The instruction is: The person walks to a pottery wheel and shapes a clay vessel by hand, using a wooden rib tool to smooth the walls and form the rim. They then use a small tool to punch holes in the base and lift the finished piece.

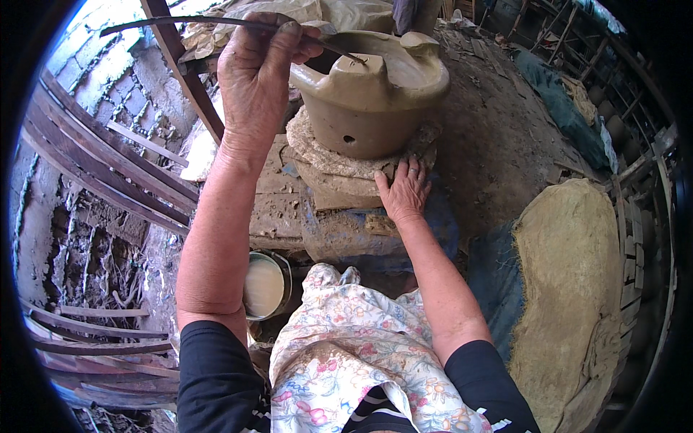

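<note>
A damp grey-brown clay stove (361, 124) with raised lugs on its thick rim and a small round hole in its wall stands upright on a rough, crusted base (307, 141). My left hand (260, 68) is raised at its left side, fingers pinched round a long, thin, dark stick (173, 20). The stick's lower tip meets the top of the nearest lug (359, 68), where small dark crumbs show. Below the stove, my right hand (406, 189) rests against the front right edge of the base, fingers spread and holding nothing.
A bucket of cloudy liquid (263, 287) stands left of my lap, which a floral cloth (346, 339) covers. Wooden slats (108, 159) and a post (180, 65) line the left. A tan sack (570, 289) lies at the right, and blue-green cloth (556, 94) lies farther back.
</note>
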Tool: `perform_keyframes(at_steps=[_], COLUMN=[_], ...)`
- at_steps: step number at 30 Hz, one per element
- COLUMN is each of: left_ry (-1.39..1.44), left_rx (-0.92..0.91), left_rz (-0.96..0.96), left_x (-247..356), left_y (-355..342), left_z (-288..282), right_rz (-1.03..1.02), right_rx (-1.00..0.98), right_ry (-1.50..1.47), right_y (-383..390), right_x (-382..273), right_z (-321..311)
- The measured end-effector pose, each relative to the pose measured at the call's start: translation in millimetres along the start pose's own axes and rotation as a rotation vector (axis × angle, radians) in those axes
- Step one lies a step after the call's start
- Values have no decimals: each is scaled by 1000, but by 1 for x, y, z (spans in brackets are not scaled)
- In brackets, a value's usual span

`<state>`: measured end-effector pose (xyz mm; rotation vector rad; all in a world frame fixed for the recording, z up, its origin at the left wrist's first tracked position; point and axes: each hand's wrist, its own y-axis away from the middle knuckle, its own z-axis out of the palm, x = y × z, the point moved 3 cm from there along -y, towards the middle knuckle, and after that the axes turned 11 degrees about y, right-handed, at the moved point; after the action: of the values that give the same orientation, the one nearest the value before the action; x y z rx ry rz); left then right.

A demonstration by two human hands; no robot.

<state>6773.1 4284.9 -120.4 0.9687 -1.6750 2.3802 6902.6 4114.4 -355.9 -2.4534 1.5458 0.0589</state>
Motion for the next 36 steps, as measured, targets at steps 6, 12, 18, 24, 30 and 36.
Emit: perform_keyframes(at_steps=[6, 12, 18, 24, 30, 36], left_ry=[27, 10, -35, 12, -443, -934], left_rx=[-16, 11, 27, 100, 98, 82], left_rz=[-8, -71, -80, -46, -302, -1037], left_x=[2, 6, 10, 30, 24, -30], left_y=[2, 0, 0, 4, 91, 316], left_z=[0, -8, -12, -25, -116, -213], right_rz=[-1, -8, -13, -28, -71, -92], right_rx=[-5, 6, 1, 21, -17, -109], right_ry=[-3, -18, -6, 9, -12, -111], right_y=[-1, 0, -2, -3, -14, -24], right_x=[1, 3, 4, 8, 19, 31], right_z=[2, 2, 2, 3, 6, 3])
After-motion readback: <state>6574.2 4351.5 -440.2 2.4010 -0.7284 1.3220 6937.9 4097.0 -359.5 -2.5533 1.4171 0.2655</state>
